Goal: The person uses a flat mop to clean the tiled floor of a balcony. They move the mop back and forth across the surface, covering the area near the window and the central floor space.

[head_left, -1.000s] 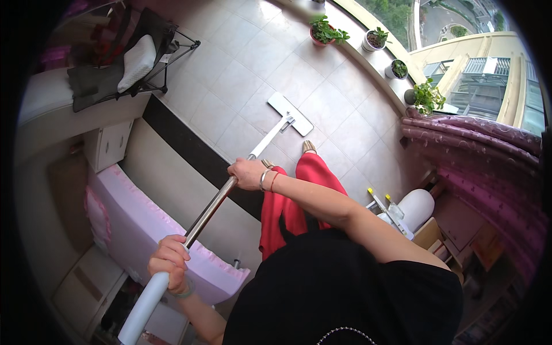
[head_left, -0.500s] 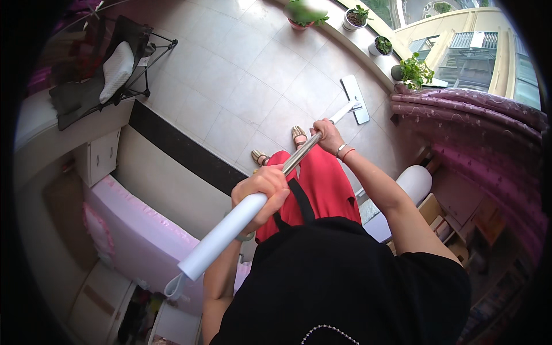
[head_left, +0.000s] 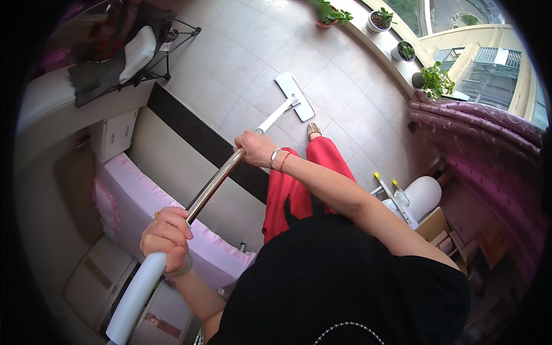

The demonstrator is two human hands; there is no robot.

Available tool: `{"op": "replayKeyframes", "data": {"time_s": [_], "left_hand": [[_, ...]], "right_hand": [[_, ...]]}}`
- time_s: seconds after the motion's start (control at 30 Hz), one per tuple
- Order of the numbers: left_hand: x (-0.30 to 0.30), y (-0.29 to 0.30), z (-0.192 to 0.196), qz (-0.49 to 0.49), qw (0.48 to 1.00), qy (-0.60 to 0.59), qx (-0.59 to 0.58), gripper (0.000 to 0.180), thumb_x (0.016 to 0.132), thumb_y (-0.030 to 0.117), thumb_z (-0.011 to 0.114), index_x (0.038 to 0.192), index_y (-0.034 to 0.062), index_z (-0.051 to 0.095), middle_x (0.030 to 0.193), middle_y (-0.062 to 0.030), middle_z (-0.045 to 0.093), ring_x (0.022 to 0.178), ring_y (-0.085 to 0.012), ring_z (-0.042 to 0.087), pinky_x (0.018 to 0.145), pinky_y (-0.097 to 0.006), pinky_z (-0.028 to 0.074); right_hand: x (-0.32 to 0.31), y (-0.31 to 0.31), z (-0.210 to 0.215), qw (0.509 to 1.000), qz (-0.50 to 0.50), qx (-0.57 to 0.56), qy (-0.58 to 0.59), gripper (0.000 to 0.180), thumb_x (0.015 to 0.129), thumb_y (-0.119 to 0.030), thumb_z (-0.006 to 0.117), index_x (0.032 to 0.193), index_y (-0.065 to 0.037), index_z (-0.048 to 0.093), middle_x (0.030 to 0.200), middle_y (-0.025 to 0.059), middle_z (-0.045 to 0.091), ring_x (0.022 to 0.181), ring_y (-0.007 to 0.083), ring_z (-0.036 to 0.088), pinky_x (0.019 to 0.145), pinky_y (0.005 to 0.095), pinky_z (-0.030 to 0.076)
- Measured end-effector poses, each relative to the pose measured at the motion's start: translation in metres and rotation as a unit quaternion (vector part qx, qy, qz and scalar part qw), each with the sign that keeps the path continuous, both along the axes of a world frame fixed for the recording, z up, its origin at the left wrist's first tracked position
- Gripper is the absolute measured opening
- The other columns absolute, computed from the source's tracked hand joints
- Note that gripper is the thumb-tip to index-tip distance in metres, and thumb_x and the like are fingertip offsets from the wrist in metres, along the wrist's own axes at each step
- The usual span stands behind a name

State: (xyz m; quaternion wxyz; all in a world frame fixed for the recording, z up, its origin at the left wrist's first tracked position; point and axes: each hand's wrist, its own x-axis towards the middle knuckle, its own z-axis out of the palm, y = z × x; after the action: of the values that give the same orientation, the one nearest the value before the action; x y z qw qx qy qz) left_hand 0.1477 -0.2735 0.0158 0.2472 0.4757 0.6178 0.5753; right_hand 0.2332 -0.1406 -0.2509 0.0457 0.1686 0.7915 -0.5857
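Note:
Both hands are closed round the long pole of a flat mop [head_left: 214, 190]. My left hand [head_left: 166, 238] grips it at the upper end, just beyond the white handle sleeve. Farther down, my right hand [head_left: 256, 148] wraps the pole where the shiny metal meets the white lower section. The white rectangular mop head [head_left: 303, 107] lies on the pale tiled floor [head_left: 241, 69], tilted slantwise, a little ahead of my shoe [head_left: 314, 130]. Its pad underneath is hidden.
Potted plants [head_left: 379, 20] line the window ledge at the right. A dark folding chair [head_left: 98, 75] with a white pillow [head_left: 138, 53] stands at the far left. A pink-trimmed bed [head_left: 152, 190] is at my left, purple curtains [head_left: 477, 129] at my right, beside a small folded ladder [head_left: 397, 201].
The mop head has slid left across the tiles, from near the window ledge to in front of me. Both hands have swung left with the pole, and my left hand is lower.

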Motion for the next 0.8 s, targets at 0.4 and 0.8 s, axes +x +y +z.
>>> {"op": "replayKeyframes", "data": {"time_s": [0.4,0.8], "left_hand": [[0.112,0.114,-0.123,-0.136,0.969,-0.205,0.025,0.021,0.081,-0.012,0.058,0.076,0.0059,0.047,0.069,-0.0050,0.056,0.067,-0.0177,0.055,0.082,-0.041,0.050],[0.020,-0.051,-0.010,-0.025,0.995,-0.075,-0.064,0.013,0.085,0.001,0.057,0.079,0.0077,0.048,0.066,-0.0044,0.055,0.071,-0.0196,0.057,0.088,-0.049,0.048]], "right_hand": [[0.225,0.115,-0.077,0.949,-0.224,0.142,-0.172,0.019,0.086,-0.018,0.060,0.073,-0.005,0.056,0.075,0.0125,0.059,0.084,0.0314,0.054,0.073,0.0411,0.047],[0.048,-0.055,-0.037,0.988,-0.133,0.079,0.001,0.009,0.080,-0.019,0.061,0.078,-0.011,0.060,0.079,0.0093,0.062,0.088,0.0310,0.058,0.068,0.0455,0.049]]}}
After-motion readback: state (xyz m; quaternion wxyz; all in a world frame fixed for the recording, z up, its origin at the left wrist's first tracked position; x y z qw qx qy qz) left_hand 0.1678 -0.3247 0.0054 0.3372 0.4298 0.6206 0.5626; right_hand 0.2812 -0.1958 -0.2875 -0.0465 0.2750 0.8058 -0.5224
